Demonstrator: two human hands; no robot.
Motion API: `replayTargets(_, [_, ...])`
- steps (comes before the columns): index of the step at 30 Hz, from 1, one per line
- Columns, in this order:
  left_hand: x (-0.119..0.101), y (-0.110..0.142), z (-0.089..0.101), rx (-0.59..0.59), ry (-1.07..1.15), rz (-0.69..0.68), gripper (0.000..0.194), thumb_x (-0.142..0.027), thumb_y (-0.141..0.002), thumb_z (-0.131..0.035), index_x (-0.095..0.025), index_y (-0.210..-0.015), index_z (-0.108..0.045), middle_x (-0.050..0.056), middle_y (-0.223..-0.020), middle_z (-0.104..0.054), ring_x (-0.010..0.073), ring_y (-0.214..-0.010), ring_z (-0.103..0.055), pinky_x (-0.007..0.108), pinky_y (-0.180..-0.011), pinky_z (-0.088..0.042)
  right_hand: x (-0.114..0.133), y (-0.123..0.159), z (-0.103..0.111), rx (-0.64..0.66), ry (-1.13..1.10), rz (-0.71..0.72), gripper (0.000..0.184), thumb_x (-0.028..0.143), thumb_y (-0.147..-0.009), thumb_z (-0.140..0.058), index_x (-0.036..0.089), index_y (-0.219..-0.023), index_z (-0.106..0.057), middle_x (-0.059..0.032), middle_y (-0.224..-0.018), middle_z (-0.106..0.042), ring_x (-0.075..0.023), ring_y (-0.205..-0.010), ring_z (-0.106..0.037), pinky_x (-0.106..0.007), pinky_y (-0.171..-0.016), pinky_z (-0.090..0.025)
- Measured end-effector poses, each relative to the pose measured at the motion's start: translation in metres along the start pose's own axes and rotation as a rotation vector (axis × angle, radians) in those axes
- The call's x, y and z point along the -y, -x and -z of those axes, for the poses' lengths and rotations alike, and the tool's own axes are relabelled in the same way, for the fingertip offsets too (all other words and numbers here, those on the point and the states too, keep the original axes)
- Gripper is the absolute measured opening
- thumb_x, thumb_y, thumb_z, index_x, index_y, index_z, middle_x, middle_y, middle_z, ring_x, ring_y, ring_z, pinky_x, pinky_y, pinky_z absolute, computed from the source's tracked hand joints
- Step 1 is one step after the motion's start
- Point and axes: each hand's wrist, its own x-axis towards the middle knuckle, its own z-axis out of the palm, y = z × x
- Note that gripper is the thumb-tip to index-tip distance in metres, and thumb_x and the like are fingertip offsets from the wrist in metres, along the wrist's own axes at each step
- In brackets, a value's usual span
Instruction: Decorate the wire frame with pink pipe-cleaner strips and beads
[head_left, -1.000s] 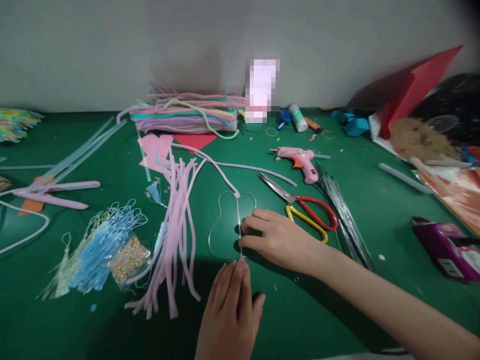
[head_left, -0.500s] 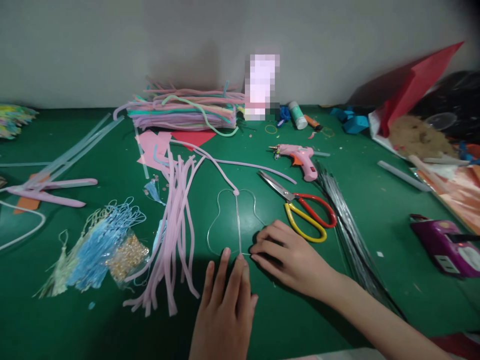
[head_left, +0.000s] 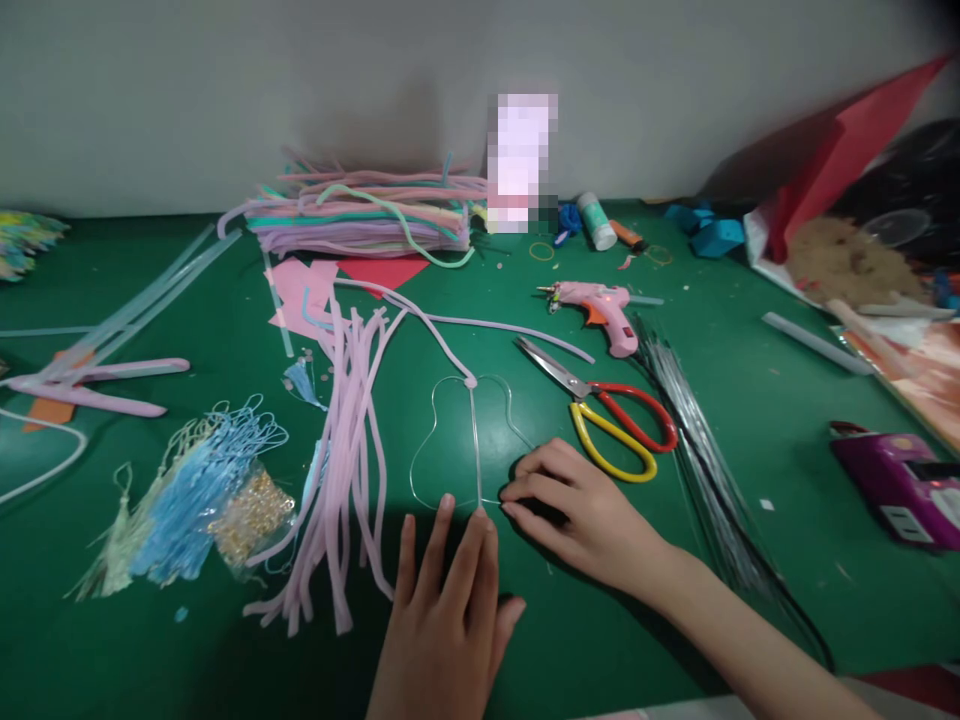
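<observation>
A thin bent wire frame (head_left: 469, 440) lies flat on the green table (head_left: 187, 660), with a lilac pipe cleaner (head_left: 420, 318) joined to its top. My left hand (head_left: 446, 620) lies flat below it, fingers stretched out, fingertips touching the frame's lower edge. My right hand (head_left: 581, 510) rests at the frame's lower right, fingers curled and pressed on the wire. Red and yellow scissors (head_left: 600, 415) lie just right of the frame.
A bundle of pink pipe cleaners (head_left: 345, 470) lies left of the frame, with blue tassels (head_left: 199, 490) further left. A pink glue gun (head_left: 600, 310), silver wires (head_left: 697, 440), a purple device (head_left: 896, 485) and a stack of pipe cleaners (head_left: 360, 220) surround the spot.
My right hand has slid down from the frame's middle to its lower right corner. My left hand spread its fingers and shifted slightly left along the bottom edge.
</observation>
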Motion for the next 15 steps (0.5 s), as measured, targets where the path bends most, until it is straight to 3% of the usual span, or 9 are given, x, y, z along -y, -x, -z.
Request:
replayTargets(3, [-0.0008, 0.0007, -0.0016, 0.007, -0.005, 0.018, 0.034, -0.027, -0.098, -0.047, -0.019, -0.129, -0.06, 0.002, -0.129, -0.067, 0.0299, -0.125, -0.055, 0.047, -0.118, -0.021, -0.0008, 0.0007, -0.0004, -0.01, -0.008, -0.001, 0.009, 0.015, -0.089, -0.059, 0.018, -0.094, -0.066, -0.0063, -0.089, -0.062, -0.0173, -0.084, -0.054, -0.032, -0.074, -0.048])
replayTargets(7, [-0.0022, 0.0005, -0.0038, -0.058, 0.009, 0.018, 0.034, -0.026, -0.099, -0.045, -0.008, -0.121, -0.064, 0.006, -0.125, -0.069, 0.029, -0.122, -0.058, 0.041, -0.115, -0.029, -0.0012, 0.0002, -0.0021, -0.019, -0.025, -0.01, 0.01, 0.014, -0.089, -0.059, 0.018, -0.095, -0.066, -0.0061, -0.089, -0.061, -0.0171, -0.085, -0.054, -0.033, -0.075, -0.048])
replayTargets(15, [0.0032, -0.0018, 0.0005, -0.04, 0.028, -0.011, 0.034, -0.028, -0.098, -0.049, -0.01, -0.122, -0.064, 0.004, -0.126, -0.069, 0.0273, -0.121, -0.059, 0.042, -0.122, -0.012, 0.0027, -0.0021, -0.0059, -0.038, -0.052, 0.003, 0.009, 0.014, -0.09, -0.059, 0.016, -0.094, -0.066, -0.0068, -0.089, -0.061, -0.0166, -0.085, -0.054, -0.03, -0.074, -0.049])
